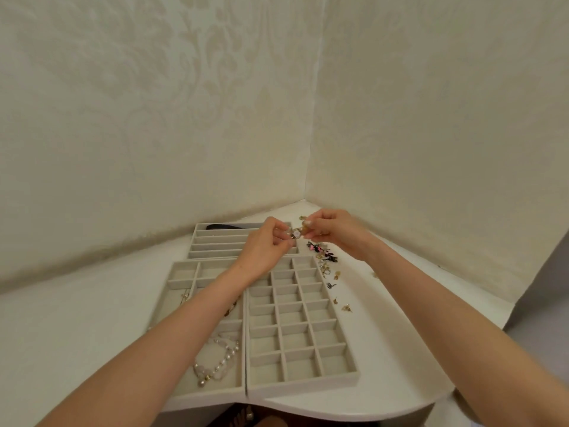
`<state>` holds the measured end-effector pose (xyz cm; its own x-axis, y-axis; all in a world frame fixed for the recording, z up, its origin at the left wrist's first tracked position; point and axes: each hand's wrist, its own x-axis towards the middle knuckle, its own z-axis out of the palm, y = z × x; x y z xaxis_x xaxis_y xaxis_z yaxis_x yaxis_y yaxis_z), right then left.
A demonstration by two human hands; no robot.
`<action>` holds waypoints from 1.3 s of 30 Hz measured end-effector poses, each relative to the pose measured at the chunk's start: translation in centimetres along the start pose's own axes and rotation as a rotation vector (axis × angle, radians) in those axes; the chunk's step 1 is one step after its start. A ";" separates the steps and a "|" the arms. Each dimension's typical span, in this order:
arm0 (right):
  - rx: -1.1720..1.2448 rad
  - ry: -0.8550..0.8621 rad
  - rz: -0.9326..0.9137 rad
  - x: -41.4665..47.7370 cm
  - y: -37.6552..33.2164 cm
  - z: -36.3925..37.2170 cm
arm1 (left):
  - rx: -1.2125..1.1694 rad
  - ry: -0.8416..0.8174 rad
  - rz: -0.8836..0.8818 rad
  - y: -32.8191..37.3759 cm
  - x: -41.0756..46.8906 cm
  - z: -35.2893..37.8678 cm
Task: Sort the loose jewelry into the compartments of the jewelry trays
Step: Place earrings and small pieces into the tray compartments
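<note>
My left hand (267, 244) and my right hand (334, 231) meet above the far end of the trays, both pinching one small gold piece with a pale pink stone (296, 234). Below lies a grey grid tray (303, 382) of several small square compartments. To its left a grey tray (181, 274) with larger sections holds a pearl bracelet (217, 360); my left forearm partly hides a chain there. Behind them a tray of long slots (221, 238) holds something black at its far end. Loose jewelry (323, 257) is scattered on the white table right of the grid tray.
The white corner table (77, 328) sits between two cream patterned walls. Its curved front edge (354, 411) runs close below the trays. Small earrings (346, 308) lie near the table's right side, and one gold piece (303, 217) sits by the corner.
</note>
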<state>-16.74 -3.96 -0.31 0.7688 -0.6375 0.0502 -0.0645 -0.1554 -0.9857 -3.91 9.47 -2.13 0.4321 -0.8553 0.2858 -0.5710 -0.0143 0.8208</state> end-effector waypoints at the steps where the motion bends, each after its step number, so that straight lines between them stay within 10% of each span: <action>1: 0.014 -0.048 0.003 -0.2 0.0 0.5 | -0.026 0.001 -0.014 -0.1 0.1 -0.1; 26: -0.159 0.101 0.009 -1.0 0.5 1.7 | 0.850 -0.215 -0.055 -3.3 -0.8 -8.1; 39: -0.358 0.503 0.019 1.5 1.1 -3.7 | 0.417 -0.079 0.152 0.7 2.8 -2.5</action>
<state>-18.01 -7.82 -0.71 0.3769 -0.9068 0.1888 -0.3516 -0.3286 -0.8766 -1.35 8.37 0.50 0.2757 -0.9007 0.3357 -0.8635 -0.0787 0.4982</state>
